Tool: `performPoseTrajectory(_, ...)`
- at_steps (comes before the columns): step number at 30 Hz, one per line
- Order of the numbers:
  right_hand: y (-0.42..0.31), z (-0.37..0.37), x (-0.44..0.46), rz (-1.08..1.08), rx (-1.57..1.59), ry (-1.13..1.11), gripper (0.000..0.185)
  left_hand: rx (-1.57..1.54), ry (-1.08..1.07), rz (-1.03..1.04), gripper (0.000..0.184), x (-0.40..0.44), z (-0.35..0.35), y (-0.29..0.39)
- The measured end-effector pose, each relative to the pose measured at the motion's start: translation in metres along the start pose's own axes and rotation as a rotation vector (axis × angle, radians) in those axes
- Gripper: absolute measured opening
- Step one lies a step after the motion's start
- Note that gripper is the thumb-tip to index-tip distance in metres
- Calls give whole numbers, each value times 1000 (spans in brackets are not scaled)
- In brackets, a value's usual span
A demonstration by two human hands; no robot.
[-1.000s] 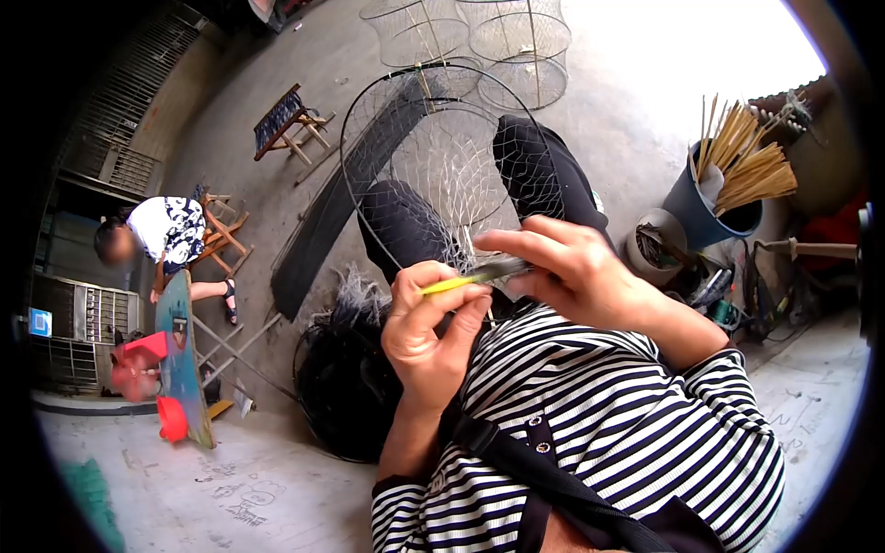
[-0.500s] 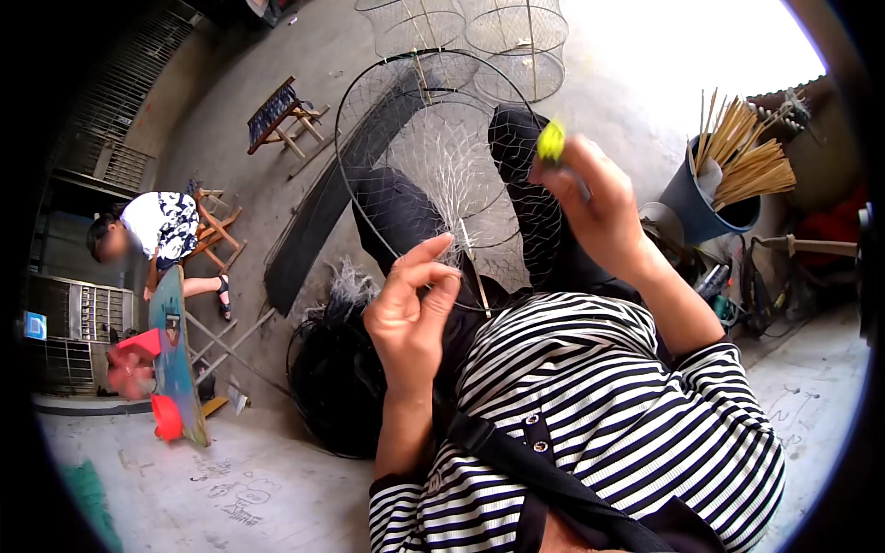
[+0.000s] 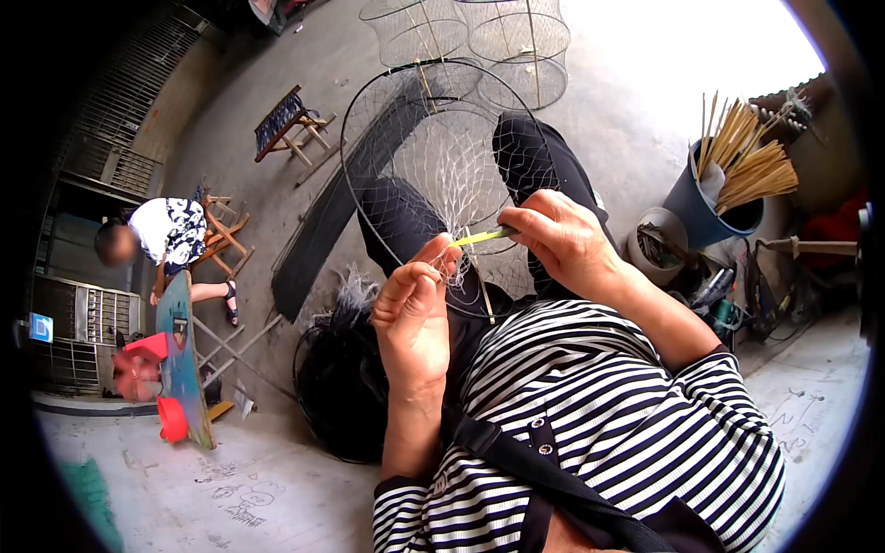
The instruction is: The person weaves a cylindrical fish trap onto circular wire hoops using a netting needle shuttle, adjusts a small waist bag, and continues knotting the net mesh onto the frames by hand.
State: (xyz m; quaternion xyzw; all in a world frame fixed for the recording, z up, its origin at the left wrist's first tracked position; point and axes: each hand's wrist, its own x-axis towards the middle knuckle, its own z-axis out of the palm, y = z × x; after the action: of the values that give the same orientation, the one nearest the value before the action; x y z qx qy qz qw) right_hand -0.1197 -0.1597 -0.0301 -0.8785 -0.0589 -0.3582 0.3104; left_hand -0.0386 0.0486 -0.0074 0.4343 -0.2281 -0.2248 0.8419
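Observation:
A yellow-green netting needle [image 3: 481, 238] is pinched in my right hand [image 3: 573, 244], its tip pointing left at the fingers of the other hand. My left hand [image 3: 410, 323] has its thumb and index finger together on the gathered strands of the white net [image 3: 452, 180]. This net is stretched inside a dark round hoop [image 3: 347, 115] that leans over my knees. A thin light stick [image 3: 486, 293] stands below the gathered mesh. The needle's tip meets the left fingertips, and the exact strands there are too fine to make out.
On the right stand a blue bucket [image 3: 691, 195] of bamboo sticks [image 3: 751, 166] and a small pale bucket [image 3: 643, 251]. Netted frames [image 3: 516, 41] are ahead. A folding stool [image 3: 288, 124], dark netting [image 3: 323, 212] and a seated person [image 3: 171, 230] at a small table [image 3: 184, 369] are left.
My right hand has come down and inward, bringing the netting needle from above the hoop's right side to my left fingertips. My left hand stays at the gathered net.

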Motion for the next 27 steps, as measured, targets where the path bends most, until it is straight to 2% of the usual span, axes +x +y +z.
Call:
performPoseTrajectory(6,-20,-11,13,26,329,-7,28,94,18,16,11,-2,4,1)
performPoseTrajectory(8,-34,-12,9,175,814,44,27,227,27,61,9,-4,10,3)
performPoseTrajectory(11,-32,-25,9,174,1220,-47,24,415,-10,147,8,-6,12,4)
performPoseTrajectory(12,-26,-28,12,140,1165,-94,23,475,-31,179,8,-6,12,4)
performPoseTrajectory(13,-17,-27,17,-19,946,-86,15,479,-21,179,8,-6,13,5)
performPoseTrajectory(15,-26,-36,20,-44,934,176,12,484,-31,192,7,-5,12,4)
performPoseTrajectory(18,-33,-53,22,21,890,408,7,479,-24,188,7,-7,11,3)
performPoseTrajectory(20,-14,-58,23,-28,-5,154,12,472,-29,188,7,-5,12,5)
performPoseTrajectory(23,2,-32,16,75,-319,-43,22,463,-23,184,7,-6,13,6)
performPoseTrajectory(26,5,-25,12,88,-256,-136,23,462,-10,185,8,-7,14,7)
performPoseTrajectory(27,7,-24,12,19,-178,-132,25,453,-3,180,8,-7,15,6)
